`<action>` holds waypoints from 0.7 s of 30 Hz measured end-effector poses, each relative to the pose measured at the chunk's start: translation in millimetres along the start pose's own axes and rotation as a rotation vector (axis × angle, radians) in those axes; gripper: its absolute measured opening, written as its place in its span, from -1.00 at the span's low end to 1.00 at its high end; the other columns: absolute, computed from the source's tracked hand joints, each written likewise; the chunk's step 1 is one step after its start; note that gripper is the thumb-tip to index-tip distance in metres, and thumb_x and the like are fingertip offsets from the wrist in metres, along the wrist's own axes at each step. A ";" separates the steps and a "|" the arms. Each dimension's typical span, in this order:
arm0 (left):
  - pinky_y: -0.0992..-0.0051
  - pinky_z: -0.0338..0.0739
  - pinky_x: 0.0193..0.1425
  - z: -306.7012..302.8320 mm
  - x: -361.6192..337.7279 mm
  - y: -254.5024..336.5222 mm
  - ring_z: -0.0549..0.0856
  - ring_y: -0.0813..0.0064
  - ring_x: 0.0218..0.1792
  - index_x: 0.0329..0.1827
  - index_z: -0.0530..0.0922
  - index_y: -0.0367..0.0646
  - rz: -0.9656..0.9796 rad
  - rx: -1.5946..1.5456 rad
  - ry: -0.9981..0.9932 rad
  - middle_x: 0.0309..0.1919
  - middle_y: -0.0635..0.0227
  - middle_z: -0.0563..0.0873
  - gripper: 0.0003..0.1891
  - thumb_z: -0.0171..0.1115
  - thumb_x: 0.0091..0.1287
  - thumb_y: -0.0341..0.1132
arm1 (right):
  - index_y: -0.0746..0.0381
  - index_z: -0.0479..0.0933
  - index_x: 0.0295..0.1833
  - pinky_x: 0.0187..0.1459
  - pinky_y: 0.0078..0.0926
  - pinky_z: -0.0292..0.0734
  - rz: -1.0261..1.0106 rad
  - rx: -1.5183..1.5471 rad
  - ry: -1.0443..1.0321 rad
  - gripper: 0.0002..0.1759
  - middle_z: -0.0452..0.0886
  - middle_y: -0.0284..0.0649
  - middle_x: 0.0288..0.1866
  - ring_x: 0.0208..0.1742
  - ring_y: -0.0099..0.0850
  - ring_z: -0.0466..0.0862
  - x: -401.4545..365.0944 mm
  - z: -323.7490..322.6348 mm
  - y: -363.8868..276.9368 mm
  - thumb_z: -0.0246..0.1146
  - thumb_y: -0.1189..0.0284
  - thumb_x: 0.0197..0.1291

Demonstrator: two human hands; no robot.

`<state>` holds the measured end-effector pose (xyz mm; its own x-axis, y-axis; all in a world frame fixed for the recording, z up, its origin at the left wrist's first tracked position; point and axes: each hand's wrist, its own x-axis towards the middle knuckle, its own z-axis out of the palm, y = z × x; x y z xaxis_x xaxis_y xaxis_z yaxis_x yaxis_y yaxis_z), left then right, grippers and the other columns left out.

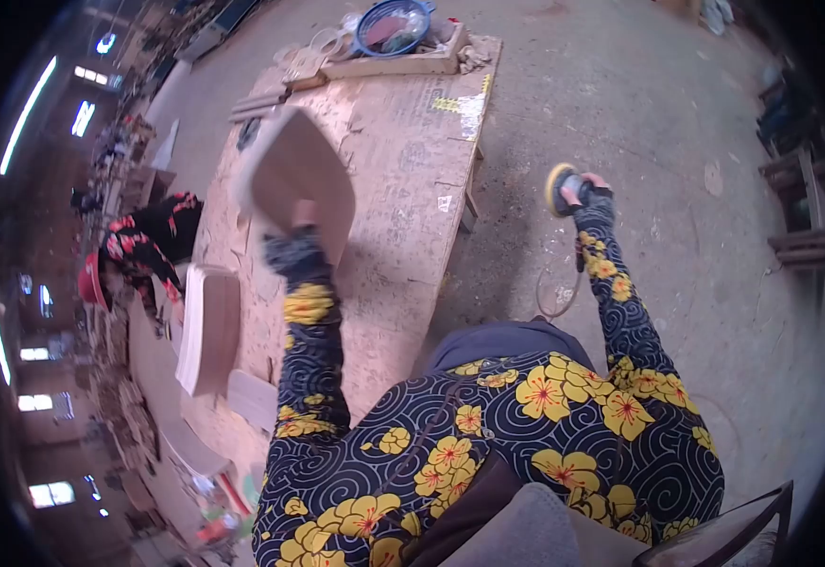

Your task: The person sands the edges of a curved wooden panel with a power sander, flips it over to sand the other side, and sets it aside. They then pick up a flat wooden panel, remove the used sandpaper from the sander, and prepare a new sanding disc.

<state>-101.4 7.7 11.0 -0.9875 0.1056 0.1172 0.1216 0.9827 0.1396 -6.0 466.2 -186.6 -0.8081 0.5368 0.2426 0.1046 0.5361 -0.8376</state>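
Note:
My left hand [306, 215] grips the near edge of a curved wooden panel [294, 170], which is tilted up over the worktable [394, 189] and slightly blurred. Out to the right, over the floor, my right hand [584, 187] is wrapped round a round sander [564, 189] with a yellow-edged pad. The pad faces left and touches nothing. A hose hangs below the sander. On the table's left side, a stack of curved wooden panels [210, 326] stands beside a smaller flat piece [253, 398].
A blue basket [393, 28] and a wooden tray [389, 66] sit at the table's far end. Another person [138, 250] in a red cap bends beyond the table's left edge. Wooden racks [805, 208] stand at the far right.

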 end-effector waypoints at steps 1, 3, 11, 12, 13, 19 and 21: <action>0.41 0.45 0.15 -18.2 -15.7 -26.0 0.56 0.37 0.08 0.25 0.47 -0.21 -0.122 -0.051 0.098 0.07 0.19 0.58 -0.45 0.17 0.33 -0.01 | 0.13 0.55 0.06 0.08 -0.18 0.49 -0.063 -0.006 0.035 -0.36 0.57 -0.05 -0.01 0.00 -0.12 0.58 5.9 -11.5 1.7 0.55 0.13 -0.17; 0.41 0.46 0.08 -41.1 -68.9 -73.7 0.56 0.38 0.01 0.21 0.49 -0.23 -0.336 -0.184 0.288 0.00 0.20 0.58 -0.49 0.15 0.36 -0.03 | 0.15 0.55 0.05 0.08 -0.22 0.49 -0.092 -0.102 0.024 -0.38 0.57 -0.08 -0.02 -0.02 -0.17 0.58 13.3 -33.5 -2.1 0.54 0.15 -0.14; 0.42 0.49 -0.20 -13.0 -226.6 -29.7 0.54 0.40 -0.34 0.09 0.55 -0.26 -0.877 -0.257 0.054 -0.33 0.24 0.62 -0.60 0.15 0.42 -0.10 | 0.19 0.54 0.06 0.17 -0.26 0.44 -0.060 0.001 -0.091 -0.38 0.57 -0.11 0.01 0.06 -0.21 0.56 -6.7 -43.6 -26.7 0.56 0.23 -0.15; 0.42 0.49 -0.23 -9.2 -231.7 -14.1 0.54 0.39 -0.41 0.09 0.54 -0.25 -0.907 -0.127 -0.094 -0.40 0.25 0.63 -0.61 0.19 0.41 -0.11 | 0.18 0.53 0.07 0.16 -0.26 0.44 -0.106 0.006 -0.132 -0.37 0.57 -0.11 0.00 0.05 -0.21 0.56 -10.7 -42.5 -33.2 0.56 0.25 -0.17; 0.32 0.53 -0.23 42.0 -244.5 -45.2 0.58 0.27 -0.42 -0.09 0.54 -0.24 -0.803 -0.083 -0.001 -0.44 0.17 0.63 -0.60 0.26 0.33 -0.03 | 0.18 0.53 0.07 0.16 -0.27 0.44 -0.148 -0.007 -0.166 -0.37 0.57 -0.11 -0.01 0.04 -0.21 0.56 -14.5 -39.8 -39.6 0.56 0.25 -0.17; 0.27 0.59 0.01 151.4 -254.3 -132.3 0.66 0.16 -0.23 0.00 0.49 -0.26 -0.759 -0.697 0.357 -0.27 0.03 0.66 -0.57 0.27 0.33 -0.05 | 0.22 0.52 0.07 0.13 -0.25 0.45 -0.382 0.055 -0.388 -0.37 0.55 -0.07 0.00 0.04 -0.18 0.56 -40.0 -20.5 -97.3 0.56 0.25 -0.14; 0.28 0.57 0.08 99.3 -238.8 -98.5 0.67 0.14 -0.08 0.17 0.43 -0.24 -0.807 -0.444 0.265 -0.13 -0.01 0.67 -0.48 0.30 0.31 -0.06 | 0.22 0.49 0.09 0.14 -0.23 0.45 -0.501 0.029 -0.446 -0.36 0.53 -0.03 0.00 0.04 -0.13 0.55 -46.3 -7.8 -111.1 0.53 0.24 -0.12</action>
<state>112.4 -99.2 -128.4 -0.7419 -0.6697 0.0339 -0.5049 0.5912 0.6289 24.3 386.9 -101.0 -0.9178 -0.0967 0.3852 -0.3562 0.6295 -0.6906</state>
